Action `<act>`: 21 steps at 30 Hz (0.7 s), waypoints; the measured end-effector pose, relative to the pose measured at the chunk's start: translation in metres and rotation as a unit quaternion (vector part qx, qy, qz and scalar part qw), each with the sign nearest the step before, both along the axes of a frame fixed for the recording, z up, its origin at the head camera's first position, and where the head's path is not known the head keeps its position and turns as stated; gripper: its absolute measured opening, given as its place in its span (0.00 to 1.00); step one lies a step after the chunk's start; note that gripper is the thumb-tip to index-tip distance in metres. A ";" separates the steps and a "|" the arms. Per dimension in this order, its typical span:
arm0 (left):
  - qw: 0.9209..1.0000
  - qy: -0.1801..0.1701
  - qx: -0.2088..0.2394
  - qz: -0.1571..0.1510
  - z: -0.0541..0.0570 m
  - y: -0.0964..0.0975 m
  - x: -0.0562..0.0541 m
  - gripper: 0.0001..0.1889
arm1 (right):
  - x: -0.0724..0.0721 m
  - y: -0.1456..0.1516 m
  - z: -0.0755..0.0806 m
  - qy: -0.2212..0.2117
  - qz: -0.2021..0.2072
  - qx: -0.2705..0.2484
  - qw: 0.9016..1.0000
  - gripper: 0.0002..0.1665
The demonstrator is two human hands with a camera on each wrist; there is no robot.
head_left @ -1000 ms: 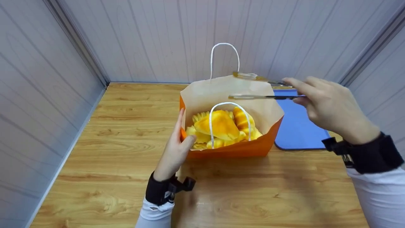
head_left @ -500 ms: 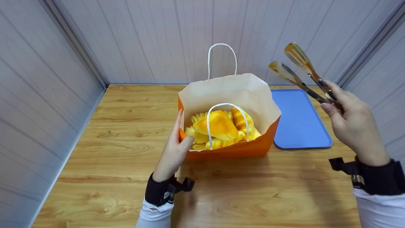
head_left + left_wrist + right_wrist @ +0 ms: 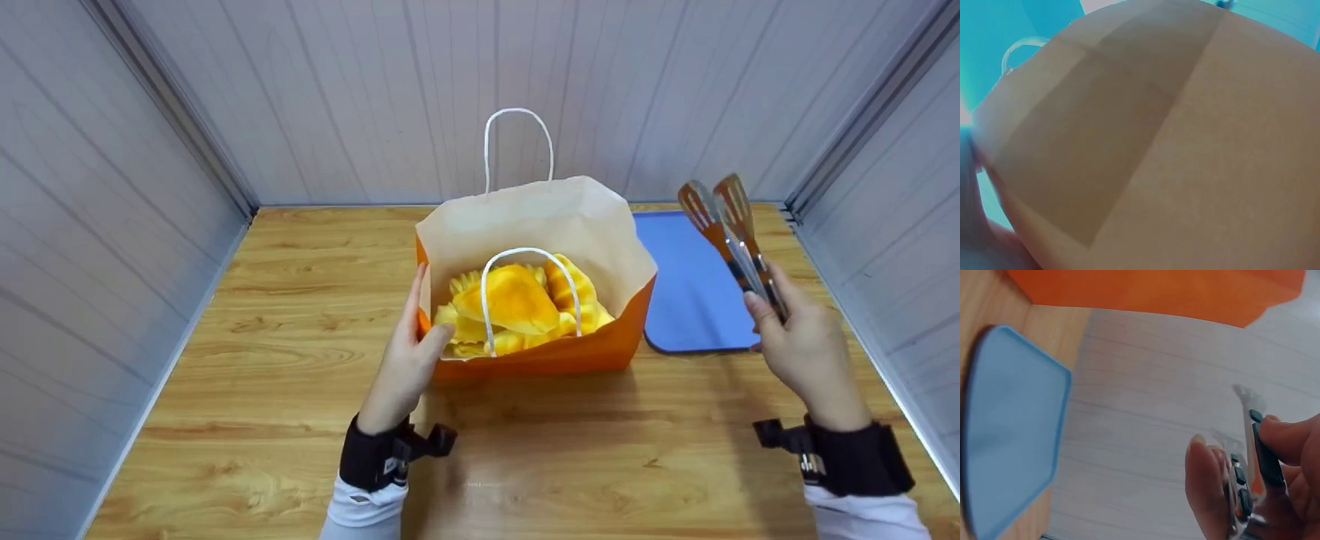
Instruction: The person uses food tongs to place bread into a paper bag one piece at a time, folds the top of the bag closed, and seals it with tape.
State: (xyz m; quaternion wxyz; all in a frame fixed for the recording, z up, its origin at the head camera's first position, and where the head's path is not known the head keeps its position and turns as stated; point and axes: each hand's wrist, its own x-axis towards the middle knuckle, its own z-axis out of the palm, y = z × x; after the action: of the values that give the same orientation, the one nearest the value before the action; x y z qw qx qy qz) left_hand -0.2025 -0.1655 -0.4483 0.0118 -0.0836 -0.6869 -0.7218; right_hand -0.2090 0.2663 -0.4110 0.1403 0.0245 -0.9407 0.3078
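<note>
An orange paper bag (image 3: 570, 357) with white rope handles stands upright on the table, its mouth spread wide. Several yellow-brown bread pieces (image 3: 510, 297) lie inside. My left hand (image 3: 400, 364) holds the bag's left side near the front corner, the thumb over the rim. In the left wrist view, brown paper (image 3: 1213, 152) fills most of the picture. Metal tongs (image 3: 750, 274) with slotted amber tips are held in my right hand (image 3: 810, 349), tips up and slightly apart, nothing between them. The right wrist view shows fingers and thumb on the tongs' dark grips (image 3: 1266, 455).
A blue tray (image 3: 686, 300) lies flat right of the bag, partly behind it; no items show on its visible part. The wooden table (image 3: 300, 315) is bounded by pale panel walls (image 3: 360, 97) at the back and both sides.
My right hand has moved from over the bag to the right and then lower. The tongs have swung from pointing left to pointing up, their tips closer together. My left hand keeps its hold.
</note>
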 end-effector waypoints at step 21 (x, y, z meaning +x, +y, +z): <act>0.997 0.038 -0.054 -0.029 0.004 -0.018 0.008 0.36 | -0.032 0.120 -0.069 -0.153 -0.092 0.066 0.982 0.41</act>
State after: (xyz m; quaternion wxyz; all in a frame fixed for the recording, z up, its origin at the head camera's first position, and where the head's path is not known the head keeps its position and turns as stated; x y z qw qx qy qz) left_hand -0.1950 -0.1840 -0.4444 0.0126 -0.1318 -0.7209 -0.6802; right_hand -0.2410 0.3861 -0.4796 0.0204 -0.1007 -0.9676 0.2308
